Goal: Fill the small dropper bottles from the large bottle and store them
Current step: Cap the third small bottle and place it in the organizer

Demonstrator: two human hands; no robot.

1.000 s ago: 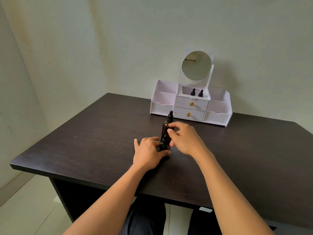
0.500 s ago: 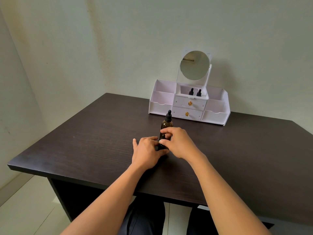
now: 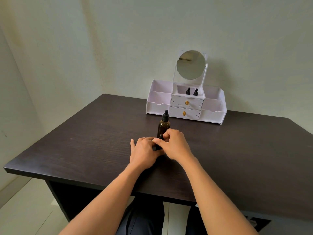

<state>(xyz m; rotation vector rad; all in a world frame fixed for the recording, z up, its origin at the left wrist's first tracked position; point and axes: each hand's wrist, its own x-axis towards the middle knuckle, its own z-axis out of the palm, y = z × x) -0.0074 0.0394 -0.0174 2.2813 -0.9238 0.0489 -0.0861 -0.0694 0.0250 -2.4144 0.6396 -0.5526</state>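
A large amber bottle (image 3: pixel 164 125) with a black dropper cap stands upright on the dark desk (image 3: pixel 84 141), just behind my hands. In front of it a small dark dropper bottle (image 3: pixel 160 137) stands mostly hidden between my hands. My left hand (image 3: pixel 144 152) grips its body low down. My right hand (image 3: pixel 176 144) pinches its black cap with thumb and fingers. Two more small dropper bottles (image 3: pixel 191 92) stand in the top middle compartment of the white organiser (image 3: pixel 160 96).
The white organiser has a round mirror (image 3: pixel 191 64), two drawers with gold knobs (image 3: pixel 187 102) and open side compartments, and stands at the desk's back edge by the wall. The desk's front edge runs below my forearms. A pale tiled floor lies at lower left.
My right hand has come down from the large bottle's side onto the small bottle's cap. The left hand keeps its hold on the small bottle.
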